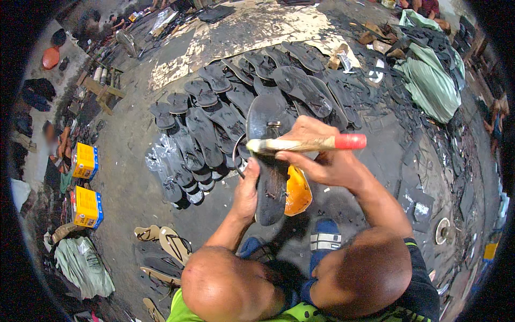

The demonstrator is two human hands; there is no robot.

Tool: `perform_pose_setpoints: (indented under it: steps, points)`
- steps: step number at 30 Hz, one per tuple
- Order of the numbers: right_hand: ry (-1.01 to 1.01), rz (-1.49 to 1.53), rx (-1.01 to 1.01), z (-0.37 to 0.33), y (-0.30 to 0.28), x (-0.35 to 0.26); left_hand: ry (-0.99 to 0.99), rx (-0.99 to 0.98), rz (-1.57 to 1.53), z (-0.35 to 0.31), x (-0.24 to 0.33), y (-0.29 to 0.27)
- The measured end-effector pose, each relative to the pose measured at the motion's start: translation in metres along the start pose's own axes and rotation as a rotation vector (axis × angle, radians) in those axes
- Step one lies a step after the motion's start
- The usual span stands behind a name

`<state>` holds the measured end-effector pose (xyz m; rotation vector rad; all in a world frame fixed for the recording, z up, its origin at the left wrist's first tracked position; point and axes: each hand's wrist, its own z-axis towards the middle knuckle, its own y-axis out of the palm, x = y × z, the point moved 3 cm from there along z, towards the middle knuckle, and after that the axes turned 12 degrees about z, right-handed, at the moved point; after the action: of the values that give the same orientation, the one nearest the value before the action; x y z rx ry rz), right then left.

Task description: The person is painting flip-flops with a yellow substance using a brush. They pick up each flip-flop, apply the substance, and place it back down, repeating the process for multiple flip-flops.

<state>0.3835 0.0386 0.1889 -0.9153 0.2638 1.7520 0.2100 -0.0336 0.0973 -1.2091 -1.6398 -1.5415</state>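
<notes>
My left hand [247, 189] grips a black flip-flop sole [270, 182] by its left edge, thumb on top, holding it lengthwise in front of my knees. A dark curved strap [236, 154] loops out at the sole's left side. In my right hand [327, 161] is a brush [306, 144] with a pale handle and a red end, held crosswise over the sole. Its pale tip lies over the sole's middle; whether it touches, I cannot tell. Partly hidden behind the sole is an orange-yellow container [298, 196] with brownish smears inside.
Rows of black soles [220, 118] cover the floor ahead. Tan flip-flops [174, 244] lie at lower left, near yellow-and-blue boxes [88, 206]. Pale green sacks [432, 83] and dark scraps lie to the right. People sit along the left side.
</notes>
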Motion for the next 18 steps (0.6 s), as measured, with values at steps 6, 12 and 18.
perform_pose_setpoints:
  steps: [6, 12, 18]
  points:
    - [-0.039, -0.164, 0.159, 0.008, -0.014, 0.019, -0.052, -0.052, -0.083, -0.004, 0.002, 0.005]
    - [0.181, 0.079, -0.022, -0.049, 0.04, 0.019, -0.045, 0.106, -0.27, 0.006, 0.013, 0.009]
    - [0.469, 0.294, 0.301, -0.081, 0.016, 0.03, -0.055, 0.199, -0.324, 0.043, 0.009, -0.057]
